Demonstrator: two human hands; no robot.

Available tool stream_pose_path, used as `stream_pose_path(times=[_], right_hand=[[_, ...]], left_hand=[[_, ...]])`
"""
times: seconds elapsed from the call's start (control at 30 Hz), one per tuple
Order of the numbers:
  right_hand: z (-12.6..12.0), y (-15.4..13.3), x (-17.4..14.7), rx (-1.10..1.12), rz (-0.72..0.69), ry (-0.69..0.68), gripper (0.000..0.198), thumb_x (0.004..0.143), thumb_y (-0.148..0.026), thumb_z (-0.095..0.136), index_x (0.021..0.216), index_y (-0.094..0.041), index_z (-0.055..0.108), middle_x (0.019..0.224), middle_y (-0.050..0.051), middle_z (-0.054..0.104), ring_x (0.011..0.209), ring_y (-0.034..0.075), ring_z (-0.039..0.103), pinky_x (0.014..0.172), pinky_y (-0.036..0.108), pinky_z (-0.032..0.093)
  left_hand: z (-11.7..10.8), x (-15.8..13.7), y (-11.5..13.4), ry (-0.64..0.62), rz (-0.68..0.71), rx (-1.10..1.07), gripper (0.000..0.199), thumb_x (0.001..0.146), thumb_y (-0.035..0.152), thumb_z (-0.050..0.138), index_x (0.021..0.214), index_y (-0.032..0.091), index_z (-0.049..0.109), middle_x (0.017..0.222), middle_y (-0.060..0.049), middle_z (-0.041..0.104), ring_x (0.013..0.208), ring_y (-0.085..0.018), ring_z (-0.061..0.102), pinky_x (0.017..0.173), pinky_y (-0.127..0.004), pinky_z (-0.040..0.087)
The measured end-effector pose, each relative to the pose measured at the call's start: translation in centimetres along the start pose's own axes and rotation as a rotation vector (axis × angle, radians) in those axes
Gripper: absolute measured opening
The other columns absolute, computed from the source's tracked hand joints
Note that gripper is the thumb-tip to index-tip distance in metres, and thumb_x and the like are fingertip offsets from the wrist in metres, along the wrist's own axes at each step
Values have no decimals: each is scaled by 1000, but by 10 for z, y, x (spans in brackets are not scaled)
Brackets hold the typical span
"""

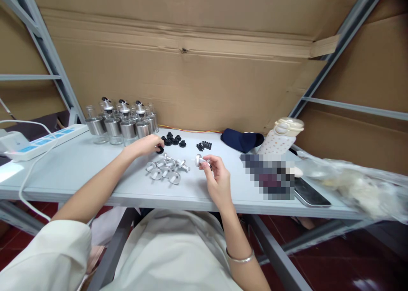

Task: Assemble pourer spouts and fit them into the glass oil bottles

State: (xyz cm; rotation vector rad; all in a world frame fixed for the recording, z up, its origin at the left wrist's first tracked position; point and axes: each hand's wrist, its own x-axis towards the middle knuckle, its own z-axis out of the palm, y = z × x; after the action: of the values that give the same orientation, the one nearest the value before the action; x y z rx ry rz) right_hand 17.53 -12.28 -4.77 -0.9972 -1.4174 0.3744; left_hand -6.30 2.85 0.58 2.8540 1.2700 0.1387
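Note:
My right hand is closed on a silver pourer top, held just over the table with its round disc facing left. The fingers of my left hand pinch a black stopper at the near-left side of a cluster of black stoppers. Between my hands lies a loose pile of silver pourer tops, discs and spouts pointing various ways. Small black spout caps rest beyond my right hand, some in a row.
Glass bottles with steel bands stand at the back left, several with pourers fitted. A power strip with a white cable lies at left. To the right are a navy cloth item, a dotted flask, a phone and plastic bags.

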Motion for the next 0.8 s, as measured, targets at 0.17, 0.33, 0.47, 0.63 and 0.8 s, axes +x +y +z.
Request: stream_pose_path(times=[0.17,0.33,0.47,0.63,0.8], right_hand=[[1,3,-1,2,16,26,10,85,-28,57,92,-20,57,84,5,67,78,17,65,70,30,50],[1,3,-2,-10,21,42,7,84,-26,57,89,-20,56,82,5,68,79,18,66,70,30,51],[1,1,-1,-14,-3,6,10,87,-27,55,94,-20,56,86,5,69,78,18,67,71,31,51],[0,-1,0,-35,-76,-24,14,88,-27,54,100,-21,59,94,6,70,80,17,67,75,32,51],[0,0,-1,-33,-74,-29,14,88,-26,55,99,-21,62,91,6,71,79,18,67,75,31,51]], left_hand=[[-10,-4,12,217,12,-180,18,79,24,60,90,15,70,90,-7,71,85,-21,66,78,-30,49],[-17,-13,46,362,81,-731,29,74,37,69,89,13,66,86,-7,71,79,-17,67,73,-29,54],[-13,-16,67,336,183,-1011,31,67,34,76,83,11,61,89,-8,68,76,-15,67,67,-25,55],[-7,-15,74,277,289,-1116,29,65,30,79,77,11,60,90,-8,66,82,-14,64,72,-26,54],[-6,-14,72,257,290,-1158,28,65,28,80,77,11,60,89,-7,65,83,-14,63,73,-26,53]])
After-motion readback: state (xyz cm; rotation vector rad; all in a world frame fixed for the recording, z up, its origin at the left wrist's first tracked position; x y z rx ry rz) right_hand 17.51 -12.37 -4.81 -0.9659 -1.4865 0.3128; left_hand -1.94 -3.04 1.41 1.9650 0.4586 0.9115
